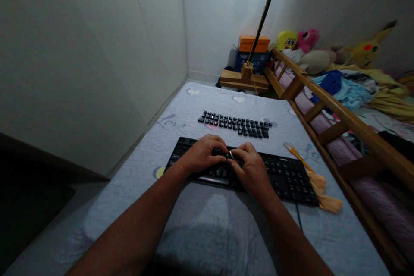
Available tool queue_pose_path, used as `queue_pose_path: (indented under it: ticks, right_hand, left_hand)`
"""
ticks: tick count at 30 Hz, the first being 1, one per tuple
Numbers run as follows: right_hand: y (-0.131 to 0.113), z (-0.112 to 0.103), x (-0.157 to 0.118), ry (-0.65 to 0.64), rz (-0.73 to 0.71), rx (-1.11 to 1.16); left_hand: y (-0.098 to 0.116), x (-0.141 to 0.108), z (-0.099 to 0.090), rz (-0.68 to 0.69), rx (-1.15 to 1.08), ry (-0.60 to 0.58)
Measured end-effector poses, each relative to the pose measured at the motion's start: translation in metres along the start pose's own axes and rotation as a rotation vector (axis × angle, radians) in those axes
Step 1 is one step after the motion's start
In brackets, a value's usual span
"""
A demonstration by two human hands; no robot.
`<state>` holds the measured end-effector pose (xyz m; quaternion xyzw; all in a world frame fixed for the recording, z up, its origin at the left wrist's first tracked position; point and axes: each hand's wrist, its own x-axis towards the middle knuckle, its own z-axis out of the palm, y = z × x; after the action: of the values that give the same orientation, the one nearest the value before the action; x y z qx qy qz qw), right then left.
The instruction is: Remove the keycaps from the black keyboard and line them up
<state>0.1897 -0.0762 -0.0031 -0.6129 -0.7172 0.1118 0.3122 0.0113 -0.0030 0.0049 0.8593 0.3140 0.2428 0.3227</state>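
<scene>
A black keyboard [274, 168] lies slightly askew on the patterned bedspread, and both my hands work over its middle keys. My left hand [207, 152] rests on it with fingers curled and thumb and fingertips drawn together. Facing it, my right hand [252, 168] has thumb and index finger pinched at the same spot. A small white sliver [230, 154] shows between the fingertips; its kind and what else they grip are hidden. Beyond the keyboard, loose black keycaps [234, 123] lie in several neat rows.
Right of the keyboard lie a flat brush [296, 153] and a crumpled orange cloth [326, 198]. A cable [299, 215] runs toward me. A wooden bed rail [349, 120] borders the right, a white cabinet [97, 51] the left. A wooden stand [244, 78] with a black pole stands behind.
</scene>
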Motion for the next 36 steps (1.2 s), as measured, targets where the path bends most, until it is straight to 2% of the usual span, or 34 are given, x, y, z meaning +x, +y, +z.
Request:
queue_pose_path:
  ticks: [9, 15, 21, 27, 36]
  right_hand:
    - [0.010, -0.006, 0.014, -0.110, -0.031, -0.022]
    - [0.044, -0.013, 0.053, -0.046, 0.005, -0.125]
    - [0.069, -0.005, 0.089, -0.090, 0.066, -0.316]
    - [0.074, 0.005, 0.102, -0.146, 0.084, -0.401]
    - [0.073, 0.010, 0.104, -0.186, 0.113, -0.474]
  left_hand:
    - [-0.007, 0.000, 0.005, 0.028, 0.025, -0.004]
    - [-0.006, 0.001, 0.006, -0.048, 0.091, 0.158]
    - [-0.007, 0.000, 0.006, -0.043, 0.097, 0.202]
    - [-0.008, 0.000, 0.006, -0.025, 0.096, 0.206]
    - [-0.005, 0.001, 0.006, -0.005, 0.092, 0.212]
